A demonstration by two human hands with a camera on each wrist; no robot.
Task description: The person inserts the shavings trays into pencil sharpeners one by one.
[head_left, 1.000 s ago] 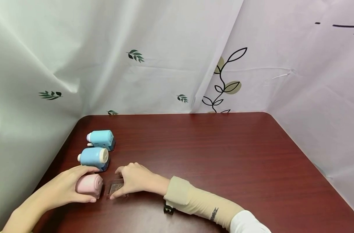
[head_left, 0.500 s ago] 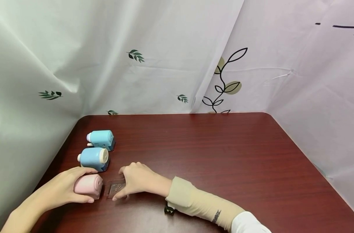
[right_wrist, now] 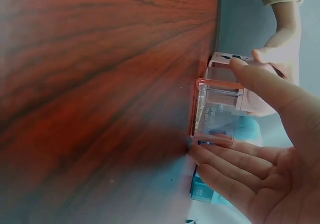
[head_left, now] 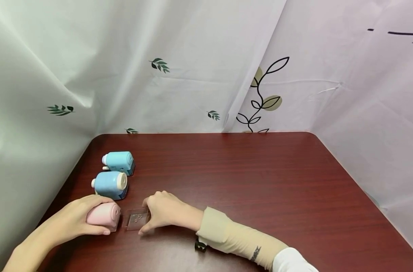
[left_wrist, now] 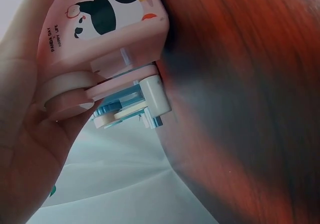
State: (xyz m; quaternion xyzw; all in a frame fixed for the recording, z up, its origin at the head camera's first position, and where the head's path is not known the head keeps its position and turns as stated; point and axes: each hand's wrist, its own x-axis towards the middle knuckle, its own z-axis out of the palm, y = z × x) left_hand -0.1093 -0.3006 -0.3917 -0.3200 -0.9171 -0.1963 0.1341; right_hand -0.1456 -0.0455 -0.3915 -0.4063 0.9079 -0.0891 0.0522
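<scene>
On the red-brown table (head_left: 260,181), the right hand (head_left: 164,210) was held wide, by the left hand (head_left: 70,219) a pink panda-print crank pencil sharpener (head_left: 102,214) was gripped, and just beside the sharpener, near the right hand, a clear plastic drawer (head_left: 135,221) was seen.

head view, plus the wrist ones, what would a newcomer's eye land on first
Probably the pink sharpener, gripped by the left hand at the table's near left, with a panda picture on its side in the left wrist view. Beside it, the right hand spreads its fingers at a clear tray. Beyond them stand a blue sharpener and a turquoise sharpener.
</scene>
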